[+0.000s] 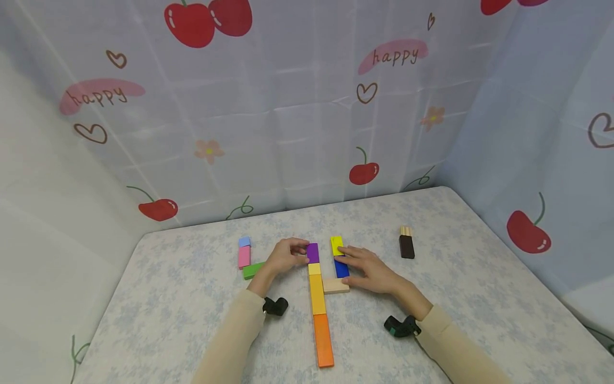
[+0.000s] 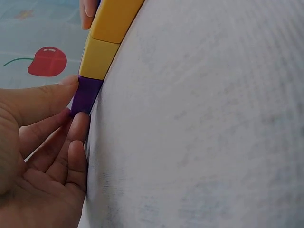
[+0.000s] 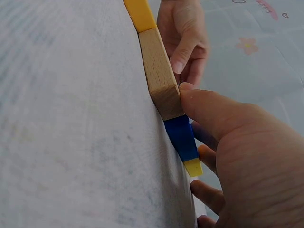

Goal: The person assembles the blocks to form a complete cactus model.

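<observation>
In the head view, a purple block [image 1: 313, 253] tops a straight row with a short pale-yellow block [image 1: 314, 269], a longer amber block [image 1: 317, 294] and an orange block [image 1: 323, 340]. My left hand [image 1: 285, 257] pinches the purple block, its thumb at one side and fingertips at the far end. My right hand [image 1: 368, 271] rests with extended fingers along a blue block [image 1: 341, 269] and a bright yellow block [image 1: 336, 244]. The right thumb touches a bare wooden block [image 3: 159, 66], which juts sideways from the amber one; the blue block meets its outer end.
Left of my left hand lie a light-blue block [image 1: 244, 241], a pink block [image 1: 244, 257] and a green block [image 1: 252, 271]. A dark brown block [image 1: 406, 247] lies at the right with pale pieces at its top. A patterned curtain [image 1: 297, 128] hangs behind the table.
</observation>
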`<state>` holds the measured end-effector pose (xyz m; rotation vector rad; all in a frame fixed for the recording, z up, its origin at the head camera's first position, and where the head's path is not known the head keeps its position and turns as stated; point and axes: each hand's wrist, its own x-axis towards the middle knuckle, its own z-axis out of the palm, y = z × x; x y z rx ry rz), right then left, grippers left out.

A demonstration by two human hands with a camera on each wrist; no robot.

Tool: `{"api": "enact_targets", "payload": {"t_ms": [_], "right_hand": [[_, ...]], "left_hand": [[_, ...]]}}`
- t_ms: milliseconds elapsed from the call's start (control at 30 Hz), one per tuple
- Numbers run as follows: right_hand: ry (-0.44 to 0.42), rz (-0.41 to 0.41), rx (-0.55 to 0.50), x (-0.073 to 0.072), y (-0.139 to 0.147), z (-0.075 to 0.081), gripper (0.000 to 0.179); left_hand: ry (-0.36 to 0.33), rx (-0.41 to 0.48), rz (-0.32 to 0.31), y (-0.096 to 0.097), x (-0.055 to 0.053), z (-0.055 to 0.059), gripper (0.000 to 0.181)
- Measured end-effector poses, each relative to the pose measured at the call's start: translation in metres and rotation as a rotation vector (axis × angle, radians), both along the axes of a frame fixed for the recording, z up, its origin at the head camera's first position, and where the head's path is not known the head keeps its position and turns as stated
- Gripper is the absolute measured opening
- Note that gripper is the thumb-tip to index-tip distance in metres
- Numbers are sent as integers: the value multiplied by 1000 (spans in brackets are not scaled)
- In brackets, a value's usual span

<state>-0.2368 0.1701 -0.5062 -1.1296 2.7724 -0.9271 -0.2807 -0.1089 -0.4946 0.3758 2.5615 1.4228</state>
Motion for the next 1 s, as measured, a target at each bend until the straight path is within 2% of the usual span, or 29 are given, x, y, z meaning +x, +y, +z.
{"api": "enact_targets", "payload": {"t_ms": [267,467,533,700,833,1000], "right_hand": [[0,-2,-2,0,0,0,57],[0,-5,8,0,0,0,58],[2,-4,10,0,0,0,58],[5,1,-5,-1,0,0,57],[8,2,-4,-1,0,0,57],[5,-3,3,-1,0,0,57]], "left_hand": [[11,0,-3,0,2,0,46],[128,-13,-19,-1,11,2,49],[172,-6,-42,-3,16,5,50],[218,-21,-126,-7,35,18,61],[210,-60,-203,-10,57,28,71],[215,-119,-303,-10,80,25,78]]}}
